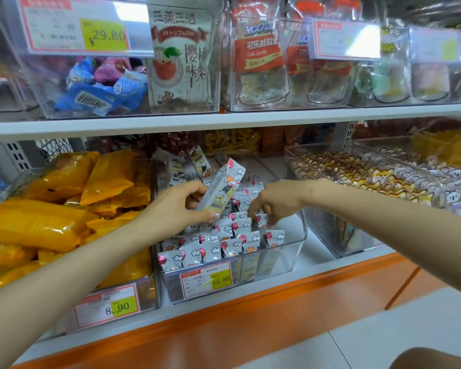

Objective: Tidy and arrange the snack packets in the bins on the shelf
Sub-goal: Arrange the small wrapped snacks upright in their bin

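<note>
The person's left hand pinches a long grey-white snack packet printed with clouds and a cartoon figure between thumb and curled fingers, holding it tilted, its top end leaning up and to the right, above the middle bin. The right hand reaches down just right of it, fingers bent with their tips among the packet tops; the fingertips are blurred, so whether they grip a packet cannot be told. Below both hands, the clear plastic bin holds rows of matching grey-white packets with red balloon prints standing upright, filling its near and left part, while its far right floor shows bare. A price label reading 15.80 sits on the bin's near wall. To the left, a neighbouring clear bin holds a heap of glossy orange-yellow packets and carries a label reading 8.90. To the right, another clear bin holds packets printed with cartoon animals. A white shelf board runs above, bearing clear bins with blue-wrapped sweets, a white cherry-print pouch and orange-red candy pouches.
</note>
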